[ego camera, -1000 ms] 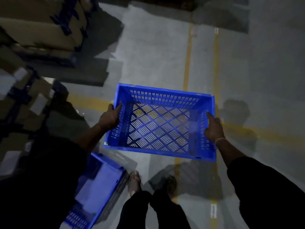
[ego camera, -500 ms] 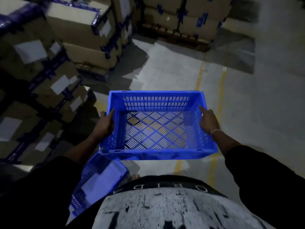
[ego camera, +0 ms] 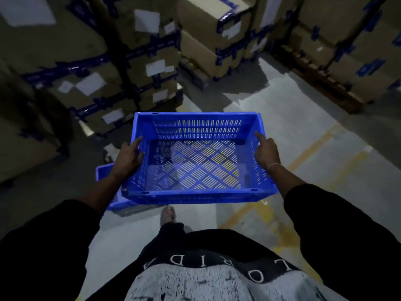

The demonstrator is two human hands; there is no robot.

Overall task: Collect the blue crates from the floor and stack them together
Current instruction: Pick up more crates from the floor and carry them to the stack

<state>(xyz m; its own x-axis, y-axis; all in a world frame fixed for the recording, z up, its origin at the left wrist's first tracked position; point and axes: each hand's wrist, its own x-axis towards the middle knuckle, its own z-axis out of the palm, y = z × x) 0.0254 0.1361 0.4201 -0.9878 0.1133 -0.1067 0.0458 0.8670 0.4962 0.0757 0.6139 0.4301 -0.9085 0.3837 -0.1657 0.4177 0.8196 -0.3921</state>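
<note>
Left hand [ego camera: 128,158] grips the left short wall of the carried blue crate [ego camera: 197,157]; right hand [ego camera: 265,152] holds the opposite short wall, forefinger extended along the rim. Crate is airborne and roughly level, its long axis running left–right across the body. Second blue crate [ego camera: 106,172] rests on the floor [ego camera: 303,148] below and to the left, largely hidden beneath the carried one, nearer the left hand. Stacking would likely require a leftward, downward shift with rims aligned.

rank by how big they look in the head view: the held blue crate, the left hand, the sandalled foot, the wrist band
1. held blue crate
2. left hand
3. sandalled foot, partly hidden, so unsure
4. wrist band
</note>
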